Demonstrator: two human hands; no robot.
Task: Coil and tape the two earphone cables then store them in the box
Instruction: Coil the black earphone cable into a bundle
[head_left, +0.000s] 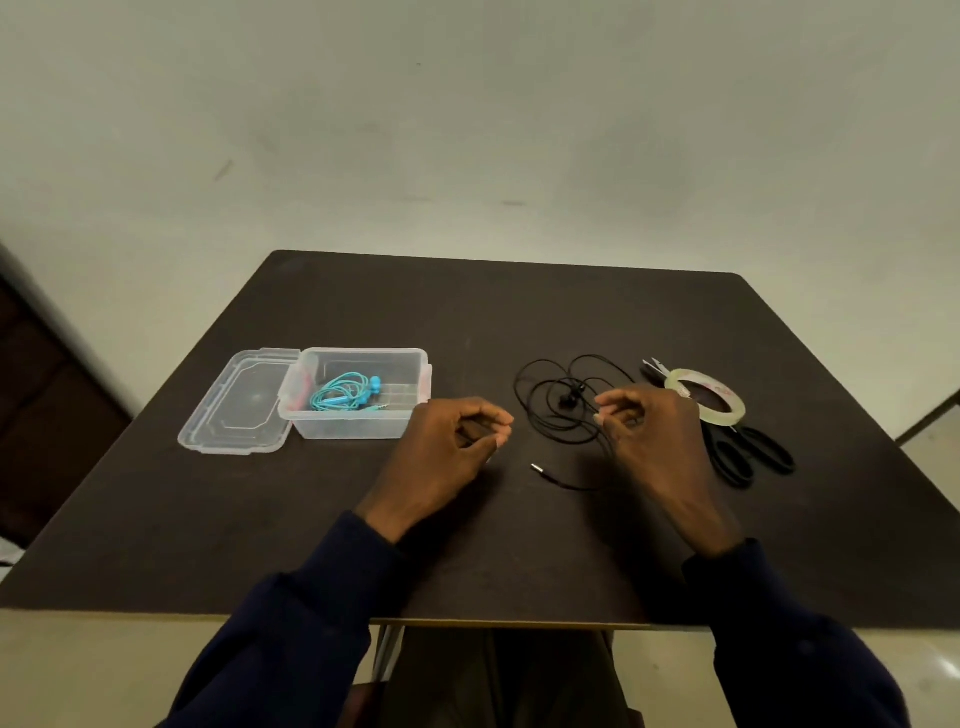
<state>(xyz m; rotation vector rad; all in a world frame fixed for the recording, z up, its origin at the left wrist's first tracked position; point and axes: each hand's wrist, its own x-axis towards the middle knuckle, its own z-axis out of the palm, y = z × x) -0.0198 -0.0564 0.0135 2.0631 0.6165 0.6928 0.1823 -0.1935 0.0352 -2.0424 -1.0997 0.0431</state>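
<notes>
A clear plastic box (358, 423) stands open at the left of the table. A coiled blue earphone cable (344, 396) lies inside it. The black earphone cable (550, 410) lies loose in tangled loops at the middle, and its plug (536, 468) points left on the table. My right hand (654, 441) is at the right side of the loops, its curled fingertips pinching the black cable. My left hand (447, 452) hovers between the box and the black cable with loosely curled fingers; I see nothing in it.
The box lid (236, 410) lies flat to the left of the box. A roll of clear tape (709, 397) lies on black scissors (748, 452) to the right of my right hand. The dark table (519, 312) ends close in front of me.
</notes>
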